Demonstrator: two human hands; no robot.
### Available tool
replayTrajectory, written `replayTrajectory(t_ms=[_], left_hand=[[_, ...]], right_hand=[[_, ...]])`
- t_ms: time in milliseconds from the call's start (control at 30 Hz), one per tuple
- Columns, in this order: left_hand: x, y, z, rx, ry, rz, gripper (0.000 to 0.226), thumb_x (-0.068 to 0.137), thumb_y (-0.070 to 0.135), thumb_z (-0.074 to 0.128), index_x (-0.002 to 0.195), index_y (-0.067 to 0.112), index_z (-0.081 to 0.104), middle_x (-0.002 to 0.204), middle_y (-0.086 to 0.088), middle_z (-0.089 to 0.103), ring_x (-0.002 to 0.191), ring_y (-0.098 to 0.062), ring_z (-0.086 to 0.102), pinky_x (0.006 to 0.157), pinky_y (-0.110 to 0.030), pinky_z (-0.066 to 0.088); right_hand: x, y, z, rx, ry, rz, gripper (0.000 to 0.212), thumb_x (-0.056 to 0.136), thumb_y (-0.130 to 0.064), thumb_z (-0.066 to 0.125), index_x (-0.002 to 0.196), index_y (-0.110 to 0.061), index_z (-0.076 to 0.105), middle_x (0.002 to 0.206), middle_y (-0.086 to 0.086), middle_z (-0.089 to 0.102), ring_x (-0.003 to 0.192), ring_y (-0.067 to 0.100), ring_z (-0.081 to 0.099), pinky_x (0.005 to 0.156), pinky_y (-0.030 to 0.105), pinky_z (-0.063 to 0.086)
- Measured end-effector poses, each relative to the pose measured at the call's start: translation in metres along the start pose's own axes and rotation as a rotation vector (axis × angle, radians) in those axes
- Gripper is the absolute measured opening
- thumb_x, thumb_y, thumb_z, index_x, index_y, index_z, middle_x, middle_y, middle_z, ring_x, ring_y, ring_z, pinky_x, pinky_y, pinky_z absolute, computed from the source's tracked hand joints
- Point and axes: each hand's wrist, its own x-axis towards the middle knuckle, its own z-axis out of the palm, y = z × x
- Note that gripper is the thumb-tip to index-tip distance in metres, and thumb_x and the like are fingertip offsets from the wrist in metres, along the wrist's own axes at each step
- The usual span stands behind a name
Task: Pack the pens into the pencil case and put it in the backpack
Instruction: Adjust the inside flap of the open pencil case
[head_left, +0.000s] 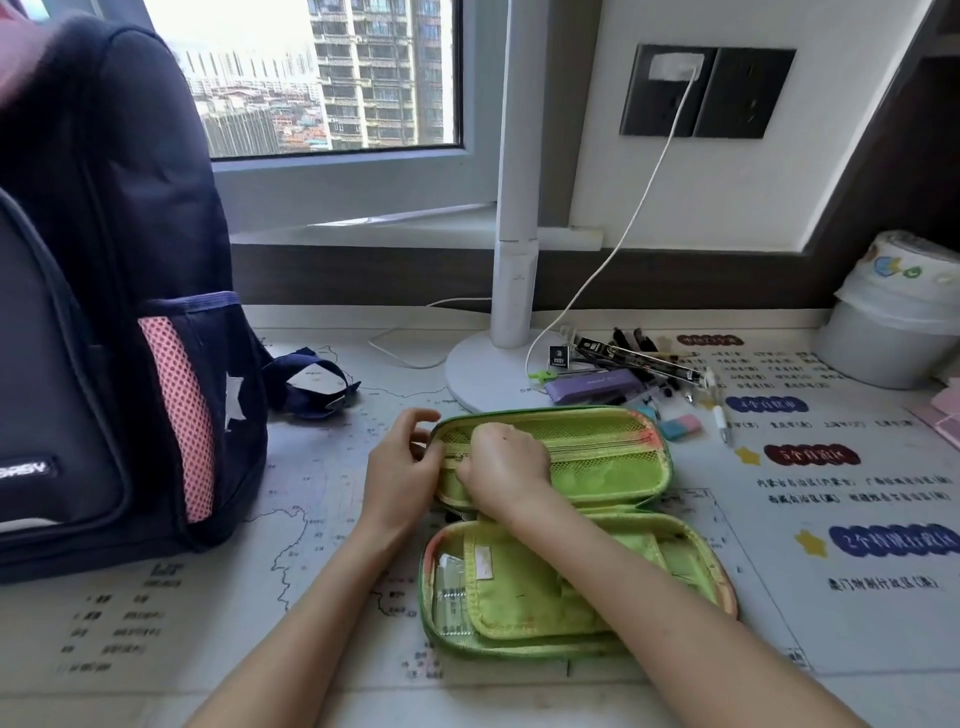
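The green pencil case (571, 525) lies opened flat on the desk mat (857, 545), just in front of the lamp base (483, 379), and both hands work at the zip of the mesh pocket in its far half. The left hand (402, 462) pinches the left end of that half, fingers curled on the rim to steady it; the right hand (504, 462) is clenched over the zip line, seemingly gripping the small pull, though the knuckles hide the pull itself, so I cannot tell for sure. To do this step well, I judge the left hand should hold the fabric taut against the pull while the right draws the slider straight along the teeth, away from the lamp's left side towards its right, so the soft mesh does not bunch or snag. The pens (639, 358) wait in a loose heap just right of the lamp base, well apart from the case, beside a purple box (592, 387) and a pink and blue eraser (681, 427). The case is a stiff moulded shell with rounded corners, lined in lime cloth, with open-weave mesh in the far half and a clear plastic window and flat fabric sleeves in the near one. The backpack (104, 312), dark padded nylon with a pink mesh side pocket, stands upright well left of the lamp.
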Motion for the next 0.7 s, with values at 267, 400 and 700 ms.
replayTrajectory(t_ms=[267,400,700], left_hand=[[-0.002,-0.003,0.004,0.163,-0.026,0.127,0.027,0.085,-0.003,0.049,0.101,0.014,0.061,0.091,-0.002,0.057,0.084,-0.018,0.05,0.071,-0.026,0.035],[-0.003,-0.003,0.006,0.319,-0.003,0.232,0.029,0.078,-0.005,0.049,0.092,0.014,0.067,0.088,-0.008,0.057,0.082,-0.023,0.05,0.068,-0.027,0.033],[0.0,-0.006,0.007,0.491,-0.094,0.307,0.037,0.072,0.046,0.043,0.076,0.017,0.066,0.101,-0.01,0.057,0.098,-0.028,0.047,0.079,-0.023,0.025]], right_hand=[[-0.016,0.096,-0.023,-0.092,0.074,0.199,0.034,0.086,-0.013,0.048,0.054,-0.017,0.038,0.064,0.002,0.049,0.078,0.027,0.058,0.06,0.029,0.037],[-0.023,0.155,-0.046,0.129,0.091,0.227,0.025,0.087,-0.031,0.06,0.074,-0.013,0.07,0.072,0.001,0.068,0.068,0.016,0.06,0.075,0.034,0.043],[0.071,0.209,-0.042,-0.287,0.205,0.241,0.024,0.089,-0.022,0.057,0.111,-0.013,0.063,0.103,0.012,0.067,0.095,0.03,0.063,0.073,0.034,0.048]])
